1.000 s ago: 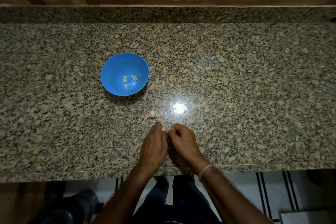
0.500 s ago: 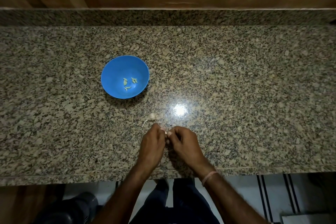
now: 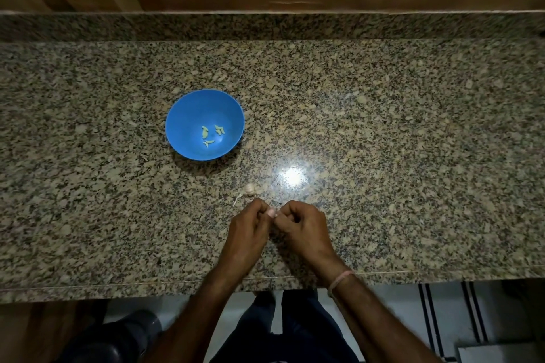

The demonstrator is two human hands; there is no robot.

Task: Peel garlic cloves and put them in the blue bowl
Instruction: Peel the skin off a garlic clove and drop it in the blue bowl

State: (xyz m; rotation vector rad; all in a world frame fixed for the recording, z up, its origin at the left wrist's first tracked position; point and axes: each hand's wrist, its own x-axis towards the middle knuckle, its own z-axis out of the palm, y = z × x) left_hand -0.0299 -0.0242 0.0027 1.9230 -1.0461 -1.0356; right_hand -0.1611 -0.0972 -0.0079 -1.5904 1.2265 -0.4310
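A blue bowl [image 3: 204, 124] stands on the granite counter, left of centre, with several pale peeled garlic cloves [image 3: 213, 135] in its bottom. My left hand [image 3: 247, 233] and my right hand [image 3: 303, 230] meet near the counter's front edge, fingers curled, pinching a small pale garlic clove [image 3: 272, 212] between their fingertips; most of it is hidden. A small remnant of the garlic bulb [image 3: 249, 189] lies on the counter just beyond my left hand, with a thin strip of skin [image 3: 237, 199] beside it.
The granite counter [image 3: 413, 156] runs the full width, with a raised granite strip and a wooden wall behind. A bright light glare [image 3: 292, 176] sits right of the bulb. Below the front edge are my legs, a dark object at lower left and a striped floor.
Both hands stay together on the clove with only small finger movements. The view has shifted slightly; bowl and bulb remnant have not moved on the counter.
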